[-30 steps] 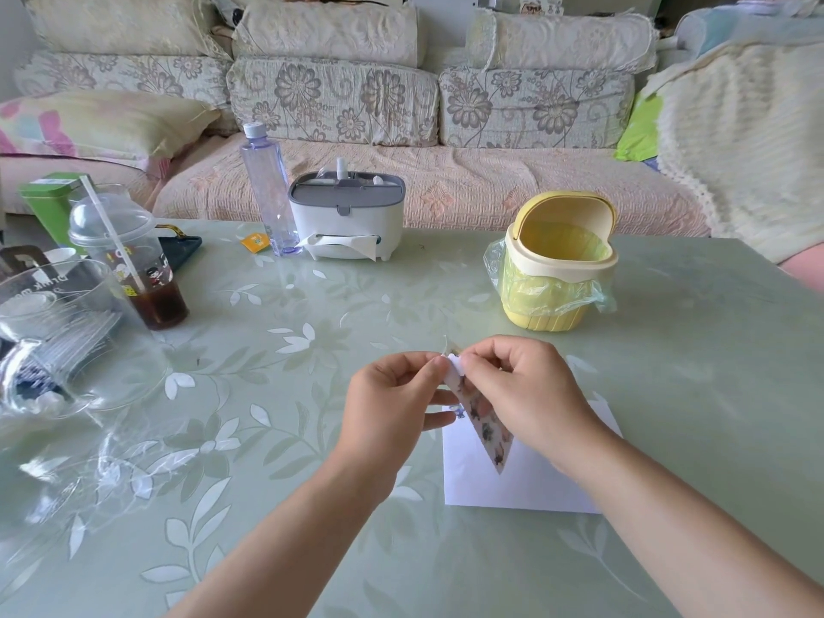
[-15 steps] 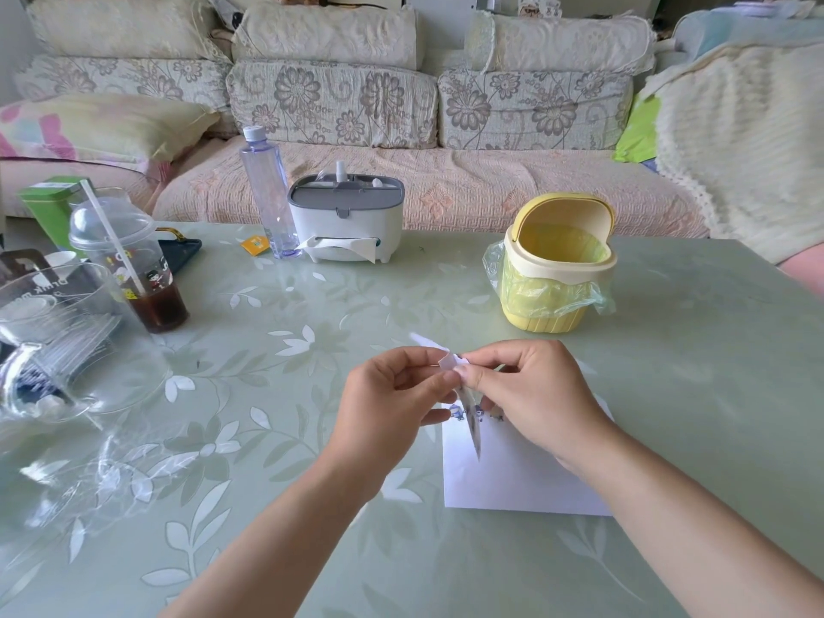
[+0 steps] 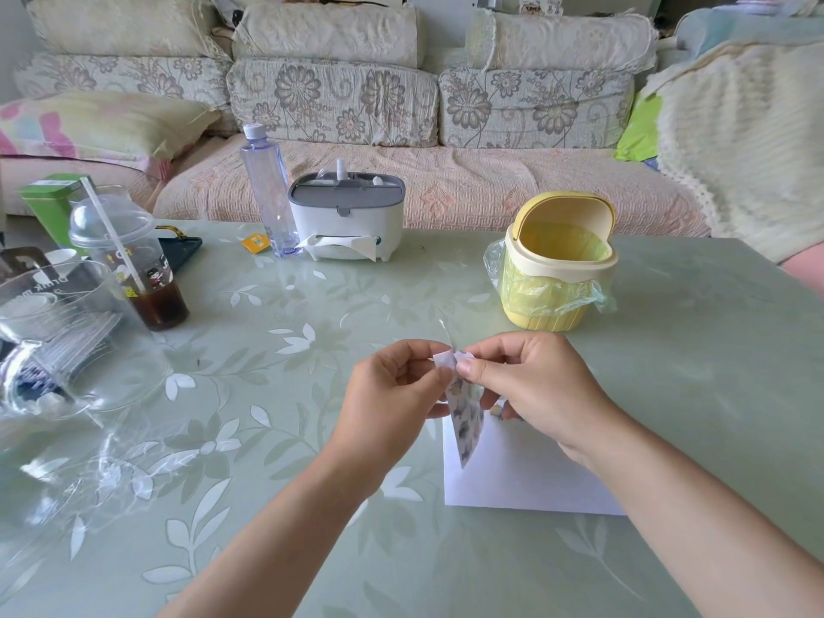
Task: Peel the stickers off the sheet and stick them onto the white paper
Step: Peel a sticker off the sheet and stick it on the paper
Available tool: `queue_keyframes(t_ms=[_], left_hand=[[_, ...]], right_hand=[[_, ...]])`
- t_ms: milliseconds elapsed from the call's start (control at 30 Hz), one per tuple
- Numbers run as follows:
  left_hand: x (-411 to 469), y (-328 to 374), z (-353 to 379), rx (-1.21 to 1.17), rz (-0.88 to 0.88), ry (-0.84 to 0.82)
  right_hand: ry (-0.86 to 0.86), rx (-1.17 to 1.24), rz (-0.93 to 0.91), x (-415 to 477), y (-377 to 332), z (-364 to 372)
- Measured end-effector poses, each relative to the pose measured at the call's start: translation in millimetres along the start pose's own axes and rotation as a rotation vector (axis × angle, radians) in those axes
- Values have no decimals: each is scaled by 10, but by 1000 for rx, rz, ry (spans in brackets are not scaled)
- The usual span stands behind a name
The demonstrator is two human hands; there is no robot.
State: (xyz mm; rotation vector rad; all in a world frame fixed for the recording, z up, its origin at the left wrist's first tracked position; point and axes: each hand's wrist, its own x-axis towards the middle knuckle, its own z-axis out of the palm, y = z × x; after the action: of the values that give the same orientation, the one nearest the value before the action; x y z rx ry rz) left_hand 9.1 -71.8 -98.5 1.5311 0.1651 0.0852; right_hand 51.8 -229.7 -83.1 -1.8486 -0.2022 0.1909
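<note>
My sticker sheet point(image 3: 466, 421) hangs over the white paper's point(image 3: 526, 475) left edge, its top pinched by my left hand point(image 3: 392, 394) and right hand point(image 3: 535, 390); edge-on a moment ago, now face-on. Far left, dark packaging point(image 3: 44, 283) reads "Drink"

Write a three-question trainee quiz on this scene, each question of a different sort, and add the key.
1. True or false: the sticker sheet lies flat on the white paper.
2. What stands on the table beyond the right hand? A. a yellow bin B. a red kettle C. a blue bowl
3. Fill in: in this view, the water bottle stands to the ___ of the tissue box.

Key
1. False: the left hand and the right hand pinch its top and hold it up.
2. A
3. left
</note>
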Motion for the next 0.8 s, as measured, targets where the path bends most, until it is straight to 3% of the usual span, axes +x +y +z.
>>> queue_keyframes(t_ms=[100, 200, 267, 400, 500, 700, 800], left_hand=[[-1, -4, -2, 14, 8, 6], [16, 9, -11, 23, 8, 3], [27, 32, -36, 30, 8, -1], [34, 55, -93, 55, -8, -38], [37, 57, -109, -62, -86, -79], [57, 13, -134, -185, -140, -175], [71, -14, -138, -204, -155, -163]], right_hand=[[82, -182, -175, -3, 50, 23], [221, -577, -578, -7, 72, 5], [225, -661, -744, 13, 75, -15], [212, -499, -736, 57, 69, -59], [158, -367, -635, 18, 44, -43], [143, -344, -510, 53, 116, 14], [132, -419, -577, 52, 144, 21]])
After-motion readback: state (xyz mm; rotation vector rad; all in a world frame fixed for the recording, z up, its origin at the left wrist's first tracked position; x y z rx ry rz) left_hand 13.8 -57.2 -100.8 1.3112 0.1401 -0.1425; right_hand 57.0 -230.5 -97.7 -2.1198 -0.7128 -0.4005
